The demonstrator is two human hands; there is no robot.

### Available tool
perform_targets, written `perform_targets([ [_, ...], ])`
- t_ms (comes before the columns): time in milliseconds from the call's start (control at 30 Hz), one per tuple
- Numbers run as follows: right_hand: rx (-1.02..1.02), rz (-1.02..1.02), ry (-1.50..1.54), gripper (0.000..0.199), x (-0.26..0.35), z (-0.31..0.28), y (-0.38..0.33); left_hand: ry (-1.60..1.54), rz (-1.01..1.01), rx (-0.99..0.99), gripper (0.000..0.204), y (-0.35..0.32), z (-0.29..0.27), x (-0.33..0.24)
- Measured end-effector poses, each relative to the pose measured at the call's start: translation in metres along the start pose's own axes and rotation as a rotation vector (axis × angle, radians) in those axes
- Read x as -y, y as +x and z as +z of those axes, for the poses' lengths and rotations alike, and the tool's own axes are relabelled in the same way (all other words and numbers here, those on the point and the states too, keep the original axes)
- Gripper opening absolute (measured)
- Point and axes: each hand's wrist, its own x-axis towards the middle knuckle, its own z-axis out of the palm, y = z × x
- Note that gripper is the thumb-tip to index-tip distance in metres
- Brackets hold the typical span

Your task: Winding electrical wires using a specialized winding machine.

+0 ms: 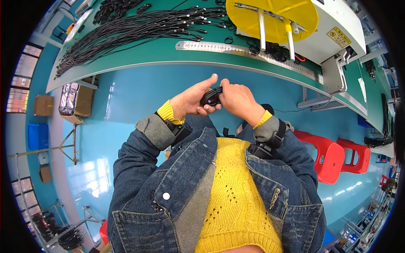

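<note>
A coiled black cable [211, 97] is between my two hands, in front of my body and short of the table edge. My left hand [195, 98] cradles the coil from below and the left, its thumb raised and its fingers curled under it. From the right, my right hand [238, 98] closes on the coil's upper end, the fingertips partly hidden behind the knuckles. Beyond them on the table lies a long bundle of straight black cables [139, 36] with connector ends pointing right. A pile of coiled black cables [114, 10] sits behind that bundle.
Along the green table's [168, 57] front edge runs a steel ruler [249, 52]. A white machine [337, 25] with a yellow disc [274, 17] and metal posts stands at the right. Red stools [322, 158] are to my right; an open carton [78, 101] stands at the left.
</note>
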Motion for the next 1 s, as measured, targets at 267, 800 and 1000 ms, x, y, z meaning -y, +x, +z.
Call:
perform_targets([
  [267,-0.193,0.123,0.047,0.015,-0.010,0.003,-0.003,0.006,0.064,-0.013,0.042,0.015,0.006,0.002],
  [800,-0.531,0.251,0.379,0.009,-0.020,0.032,-0.008,0.072,0.014,-0.032,0.027,0.018,0.015,-0.013],
  [1000,-0.430,0.216,0.127,0.016,-0.023,0.033,-0.009,0.263,0.050,-0.126,0.026,0.004,0.033,-0.012],
])
